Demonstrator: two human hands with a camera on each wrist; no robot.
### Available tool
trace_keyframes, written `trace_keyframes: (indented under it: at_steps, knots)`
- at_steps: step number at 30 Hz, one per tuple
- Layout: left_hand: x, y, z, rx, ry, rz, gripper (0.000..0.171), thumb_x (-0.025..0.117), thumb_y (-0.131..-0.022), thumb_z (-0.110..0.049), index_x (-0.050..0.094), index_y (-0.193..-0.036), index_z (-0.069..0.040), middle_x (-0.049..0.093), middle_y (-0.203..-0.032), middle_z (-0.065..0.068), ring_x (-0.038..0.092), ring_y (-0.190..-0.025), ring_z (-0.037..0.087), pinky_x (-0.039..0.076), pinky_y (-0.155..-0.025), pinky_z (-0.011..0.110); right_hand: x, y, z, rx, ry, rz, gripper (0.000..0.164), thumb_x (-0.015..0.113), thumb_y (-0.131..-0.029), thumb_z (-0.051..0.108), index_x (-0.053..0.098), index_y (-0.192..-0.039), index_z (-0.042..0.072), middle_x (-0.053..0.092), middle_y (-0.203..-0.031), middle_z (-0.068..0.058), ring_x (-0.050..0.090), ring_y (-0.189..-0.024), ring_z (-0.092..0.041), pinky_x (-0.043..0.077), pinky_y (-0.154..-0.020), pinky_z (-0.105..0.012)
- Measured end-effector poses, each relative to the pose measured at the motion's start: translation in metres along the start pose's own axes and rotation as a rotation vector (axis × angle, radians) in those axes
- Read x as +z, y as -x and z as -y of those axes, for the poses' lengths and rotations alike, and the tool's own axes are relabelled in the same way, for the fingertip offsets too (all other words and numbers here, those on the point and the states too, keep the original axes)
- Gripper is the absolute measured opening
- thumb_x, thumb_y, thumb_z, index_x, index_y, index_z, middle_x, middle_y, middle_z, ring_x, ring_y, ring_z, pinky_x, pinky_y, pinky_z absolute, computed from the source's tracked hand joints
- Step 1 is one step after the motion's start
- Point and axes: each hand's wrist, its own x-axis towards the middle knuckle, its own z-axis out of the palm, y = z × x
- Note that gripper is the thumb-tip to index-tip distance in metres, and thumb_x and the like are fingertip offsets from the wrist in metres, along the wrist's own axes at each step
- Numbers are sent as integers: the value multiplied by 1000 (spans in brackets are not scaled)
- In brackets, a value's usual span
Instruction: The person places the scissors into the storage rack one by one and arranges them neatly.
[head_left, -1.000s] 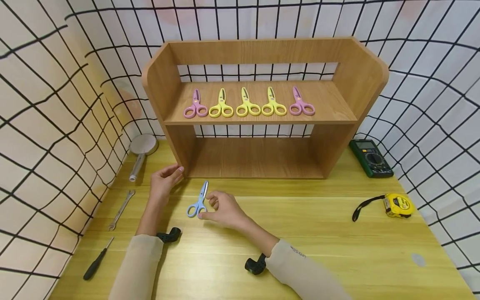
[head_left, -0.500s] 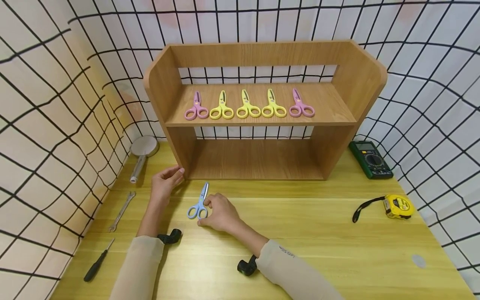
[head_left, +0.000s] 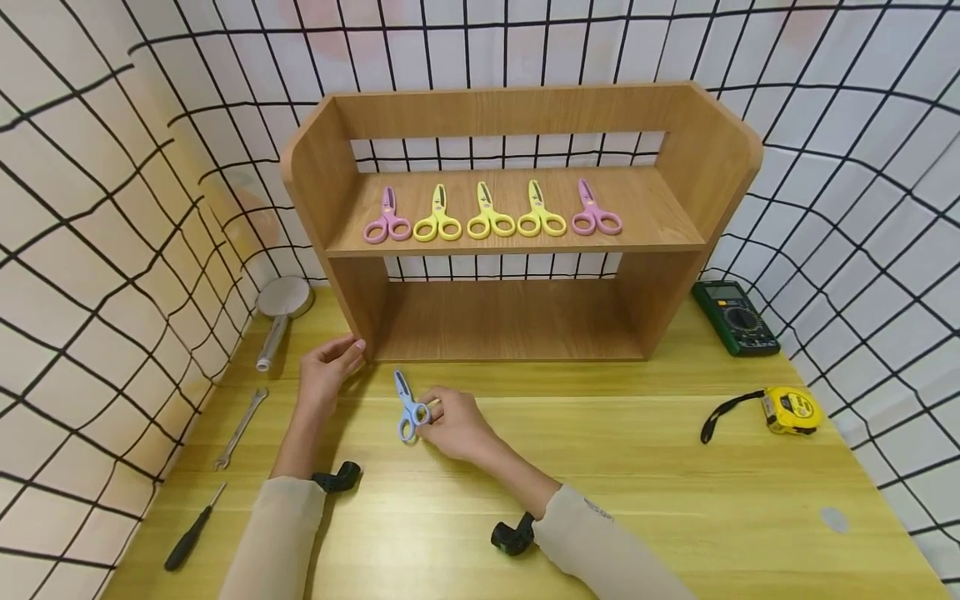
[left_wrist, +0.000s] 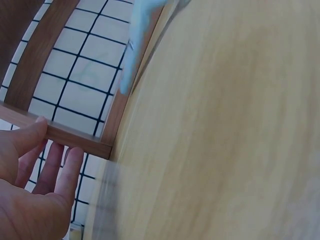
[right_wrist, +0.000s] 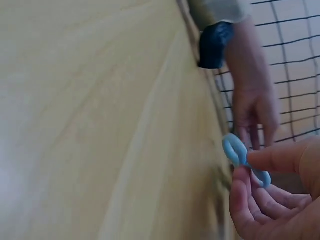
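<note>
My right hand pinches a pair of light blue scissors by a handle loop, between thumb and fingers. The blades point away and slightly left, toward the shelf. In the left wrist view the scissors show as a blue shape in front of the shelf's bottom edge. My left hand grips the front edge of the wooden shelf's left side panel near its foot. Its thumb lies on one face, fingers on the other. On the upper board lie two pink scissors and three yellow scissors, tips toward the back.
At the left lie a round-headed shower head, a wrench and a screwdriver. To the right are a green multimeter and a yellow tape measure with a black strap. Grid-patterned cloth encloses the table.
The blue scissors have turned: their tips leaned right and now lean left, while the handles swung right. My right hand's fingers have shifted on the handle. My left hand stays at the shelf.
</note>
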Motion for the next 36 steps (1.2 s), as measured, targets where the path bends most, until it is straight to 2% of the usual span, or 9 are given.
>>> trace_keyframes:
  at_steps: [6, 12, 17, 21, 25, 28, 31, 36]
  knots:
    - [2, 1, 1, -1, 14, -16, 48, 78, -94, -15, 63, -135, 3, 69, -107, -5, 73, -108, 15, 59, -101, 31, -37, 29, 10, -46, -88, 32, 37, 76, -92, 6, 68, -128, 7, 75, -95, -5, 67, -84, -14, 61, -73, -24]
    - [3, 1, 2, 0, 34, -13, 47, 78, -93, -13, 63, -135, 5, 70, -105, -5, 73, -108, 16, 59, -102, 32, -98, 60, 38, -163, -106, 14, 37, 74, -94, 4, 66, -131, 4, 73, -100, -13, 69, -87, -20, 63, -77, -24]
    - [3, 1, 2, -3, 33, -17, 48, 77, -94, -13, 62, -136, 4, 70, -104, -6, 73, -109, 16, 59, -101, 31, -162, 83, 65, -244, -54, -111, 40, 73, -95, 4, 65, -135, 6, 73, -106, -14, 70, -94, -25, 65, -82, -24]
    - [2, 2, 0, -11, 35, -19, 50, 78, -93, -14, 61, -137, 4, 70, -103, -7, 73, -109, 15, 59, -101, 29, -215, 94, 82, -236, 32, -277, 43, 72, -97, 7, 64, -138, 10, 72, -108, -12, 68, -94, -20, 63, -81, -21]
    - [0, 2, -1, -36, 40, -15, 51, 78, -93, -15, 61, -138, 2, 70, -105, -7, 72, -113, 17, 58, -103, 30, -261, 94, 95, -177, 64, -417, 42, 71, -99, 13, 63, -141, 13, 70, -107, -3, 66, -95, -15, 61, -79, -15]
    - [-2, 2, -3, -58, 29, -5, 51, 76, -95, -14, 60, -140, 1, 68, -108, -7, 69, -120, 20, 56, -106, 32, -288, 85, 98, -159, 73, -491, 42, 70, -100, 13, 62, -141, 9, 69, -101, 9, 65, -90, -8, 59, -75, -11]
    - [-1, 2, -4, -58, 23, -2, 51, 76, -95, -15, 60, -140, 1, 67, -110, -6, 68, -121, 20, 56, -106, 32, -308, 74, 99, -157, 132, -556, 43, 70, -99, 12, 61, -140, 4, 67, -95, 16, 64, -84, -3, 56, -70, -8]
    - [1, 3, -4, -47, 10, -11, 51, 78, -94, -18, 62, -138, 1, 68, -111, -5, 71, -116, 17, 58, -103, 30, -328, 56, 96, -83, 226, -613, 45, 69, -100, 19, 59, -143, 6, 66, -97, 12, 56, -83, -6, 50, -64, -9]
